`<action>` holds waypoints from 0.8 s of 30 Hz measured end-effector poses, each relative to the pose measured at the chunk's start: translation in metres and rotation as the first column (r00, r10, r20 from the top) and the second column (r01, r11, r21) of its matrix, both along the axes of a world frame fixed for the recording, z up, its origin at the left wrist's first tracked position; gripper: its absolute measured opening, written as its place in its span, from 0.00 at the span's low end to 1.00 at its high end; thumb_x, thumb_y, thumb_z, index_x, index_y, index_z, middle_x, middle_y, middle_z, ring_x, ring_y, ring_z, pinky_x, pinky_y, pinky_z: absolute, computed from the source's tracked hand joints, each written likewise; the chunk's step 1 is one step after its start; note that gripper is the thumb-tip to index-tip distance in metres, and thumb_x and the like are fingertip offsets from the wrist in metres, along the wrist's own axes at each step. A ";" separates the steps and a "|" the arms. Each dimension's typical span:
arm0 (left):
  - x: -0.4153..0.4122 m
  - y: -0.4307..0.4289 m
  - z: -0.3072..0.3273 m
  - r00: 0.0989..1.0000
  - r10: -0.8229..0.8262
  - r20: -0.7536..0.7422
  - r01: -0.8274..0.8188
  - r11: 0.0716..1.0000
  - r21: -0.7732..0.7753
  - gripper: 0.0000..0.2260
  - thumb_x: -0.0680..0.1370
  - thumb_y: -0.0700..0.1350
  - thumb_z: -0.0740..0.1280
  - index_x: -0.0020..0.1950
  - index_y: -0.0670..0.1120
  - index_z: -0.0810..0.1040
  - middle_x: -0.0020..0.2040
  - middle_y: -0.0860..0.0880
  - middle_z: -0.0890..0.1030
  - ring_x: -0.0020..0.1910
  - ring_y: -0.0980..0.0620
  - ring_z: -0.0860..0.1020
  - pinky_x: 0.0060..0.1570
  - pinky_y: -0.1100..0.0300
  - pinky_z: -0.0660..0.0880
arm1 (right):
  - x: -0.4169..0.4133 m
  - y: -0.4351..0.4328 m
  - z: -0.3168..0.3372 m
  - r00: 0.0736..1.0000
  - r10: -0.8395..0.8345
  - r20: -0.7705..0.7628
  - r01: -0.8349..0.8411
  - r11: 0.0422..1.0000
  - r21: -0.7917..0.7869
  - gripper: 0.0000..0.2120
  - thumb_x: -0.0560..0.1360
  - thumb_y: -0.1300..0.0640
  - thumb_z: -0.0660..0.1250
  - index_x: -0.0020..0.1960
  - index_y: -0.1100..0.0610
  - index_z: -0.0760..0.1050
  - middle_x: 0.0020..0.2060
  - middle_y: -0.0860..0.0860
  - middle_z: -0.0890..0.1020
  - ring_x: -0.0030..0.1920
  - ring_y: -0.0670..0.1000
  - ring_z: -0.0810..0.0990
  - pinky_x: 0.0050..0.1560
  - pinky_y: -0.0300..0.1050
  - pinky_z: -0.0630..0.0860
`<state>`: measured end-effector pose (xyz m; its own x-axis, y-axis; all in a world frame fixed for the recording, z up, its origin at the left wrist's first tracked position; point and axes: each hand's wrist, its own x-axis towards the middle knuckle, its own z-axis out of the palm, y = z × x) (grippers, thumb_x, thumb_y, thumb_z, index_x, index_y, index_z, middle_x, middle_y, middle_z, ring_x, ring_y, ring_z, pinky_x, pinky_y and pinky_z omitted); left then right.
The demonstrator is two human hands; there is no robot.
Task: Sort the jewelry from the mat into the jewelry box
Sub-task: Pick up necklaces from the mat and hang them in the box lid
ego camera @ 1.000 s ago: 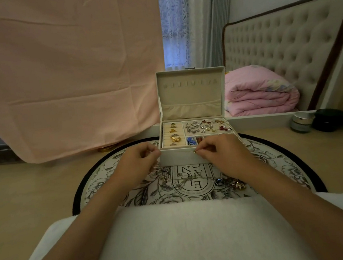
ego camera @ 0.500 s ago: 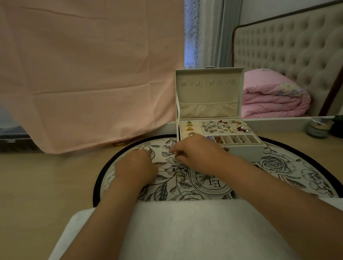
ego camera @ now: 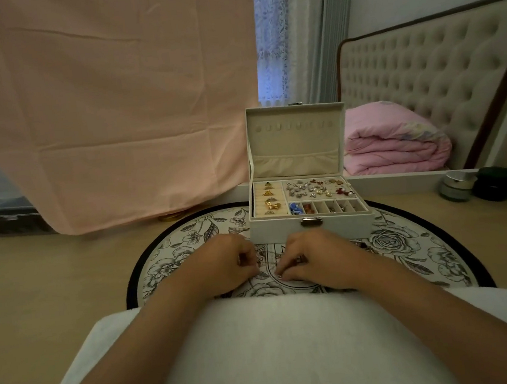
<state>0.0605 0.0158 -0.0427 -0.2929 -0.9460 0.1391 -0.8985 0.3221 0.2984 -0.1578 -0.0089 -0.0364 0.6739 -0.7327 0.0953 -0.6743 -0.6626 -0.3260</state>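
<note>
The white jewelry box stands open on the far part of the round floral mat, its lid upright. Gold rings fill its left rolls, silver and red pieces its big tray, blue and orange pieces the small front slots. My left hand and my right hand rest on the mat just in front of the box, fingers curled, fingertips pinched. A thin chain appears to run between them. More jewelry lies on the mat, partly hidden behind my right hand.
A white cushion covers my lap at the mat's near edge. A pink cloth hangs at the back left. A folded pink quilt and tufted headboard lie behind the box. Small jars stand on the floor at right.
Both hands have come down from the box's front edge to the mat's middle, closer to me and closer together. The view swung left, then back toward the box.
</note>
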 end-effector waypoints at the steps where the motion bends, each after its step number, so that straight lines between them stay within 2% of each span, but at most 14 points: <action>1: 0.004 0.002 0.000 1.000 0.016 -0.006 -0.016 1.000 0.020 0.04 0.77 0.50 0.71 0.44 0.52 0.81 0.43 0.57 0.78 0.42 0.61 0.74 0.44 0.64 0.71 | -0.002 0.000 0.001 1.000 -0.004 -0.007 0.004 1.000 0.004 0.08 0.74 0.47 0.73 0.53 0.44 0.85 0.45 0.42 0.79 0.47 0.42 0.77 0.52 0.47 0.78; 5: 0.005 0.005 0.004 0.998 0.044 0.042 -0.047 0.996 0.071 0.09 0.77 0.52 0.69 0.37 0.56 0.76 0.43 0.57 0.78 0.43 0.59 0.76 0.45 0.62 0.75 | -0.014 -0.001 0.007 0.999 -0.024 -0.046 0.030 0.991 0.133 0.06 0.74 0.50 0.74 0.51 0.45 0.85 0.45 0.41 0.82 0.45 0.41 0.80 0.50 0.44 0.80; 8: -0.011 0.001 0.006 1.000 0.011 0.012 -0.011 1.000 -0.028 0.04 0.78 0.51 0.69 0.45 0.53 0.80 0.45 0.56 0.79 0.45 0.57 0.76 0.48 0.59 0.77 | -0.018 -0.004 0.008 0.998 -0.055 -0.041 0.062 0.975 0.215 0.07 0.71 0.47 0.77 0.49 0.44 0.84 0.44 0.42 0.83 0.43 0.42 0.82 0.48 0.44 0.82; 11: -0.028 -0.007 0.000 0.998 -0.066 -0.020 0.065 0.996 -0.058 0.05 0.77 0.50 0.70 0.52 0.53 0.82 0.48 0.56 0.78 0.47 0.58 0.75 0.52 0.56 0.77 | -0.017 -0.005 0.005 0.998 -0.070 0.002 0.067 0.966 0.251 0.02 0.73 0.49 0.76 0.44 0.44 0.84 0.43 0.43 0.83 0.37 0.41 0.81 0.37 0.37 0.78; 13: -0.034 -0.012 -0.005 0.995 -0.101 -0.023 0.100 0.993 -0.062 0.07 0.77 0.52 0.70 0.53 0.53 0.83 0.48 0.56 0.78 0.46 0.58 0.75 0.51 0.54 0.77 | -0.019 -0.008 0.005 0.998 -0.056 0.042 0.045 0.972 0.229 0.01 0.74 0.50 0.75 0.45 0.45 0.85 0.43 0.41 0.84 0.41 0.38 0.81 0.42 0.34 0.76; 15: -0.035 -0.015 -0.010 0.992 -0.120 -0.047 0.115 0.990 -0.086 0.07 0.76 0.52 0.71 0.52 0.53 0.85 0.47 0.56 0.78 0.46 0.58 0.76 0.50 0.52 0.77 | -0.023 -0.011 0.007 0.977 -0.097 0.188 0.046 0.965 0.259 0.01 0.74 0.52 0.75 0.45 0.47 0.85 0.41 0.42 0.85 0.42 0.39 0.82 0.44 0.35 0.77; 17: -0.033 -0.017 -0.013 0.988 -0.129 -0.081 0.120 0.987 -0.109 0.06 0.75 0.52 0.72 0.51 0.54 0.86 0.46 0.56 0.79 0.44 0.58 0.76 0.49 0.52 0.77 | -0.027 -0.014 0.011 0.897 -0.215 0.387 0.083 0.940 0.331 0.01 0.75 0.56 0.74 0.46 0.51 0.85 0.40 0.46 0.86 0.35 0.42 0.82 0.37 0.37 0.79; 19: -0.031 -0.018 -0.015 0.988 -0.116 -0.106 0.104 0.987 -0.119 0.07 0.74 0.53 0.73 0.50 0.54 0.86 0.44 0.57 0.80 0.44 0.59 0.77 0.48 0.53 0.77 | -0.028 -0.016 0.014 0.771 -0.332 0.543 0.097 0.904 0.416 0.02 0.77 0.60 0.71 0.48 0.58 0.83 0.39 0.52 0.86 0.32 0.47 0.82 0.31 0.41 0.78; 22: -0.033 -0.018 -0.017 0.987 -0.094 -0.128 0.076 0.988 -0.133 0.07 0.74 0.53 0.73 0.49 0.54 0.87 0.44 0.58 0.80 0.43 0.60 0.77 0.48 0.55 0.78 | -0.025 -0.018 0.017 0.616 -0.438 0.655 0.038 0.847 0.530 0.05 0.80 0.62 0.65 0.49 0.62 0.79 0.40 0.58 0.85 0.37 0.55 0.84 0.36 0.47 0.82; 24: -0.035 -0.019 -0.018 0.991 -0.085 -0.106 0.070 0.988 -0.141 0.06 0.76 0.53 0.72 0.47 0.52 0.86 0.44 0.58 0.80 0.43 0.60 0.76 0.47 0.56 0.77 | -0.022 -0.018 0.018 0.507 -0.499 0.703 -0.010 0.812 0.584 0.06 0.82 0.62 0.63 0.48 0.61 0.77 0.38 0.59 0.85 0.38 0.57 0.84 0.41 0.51 0.82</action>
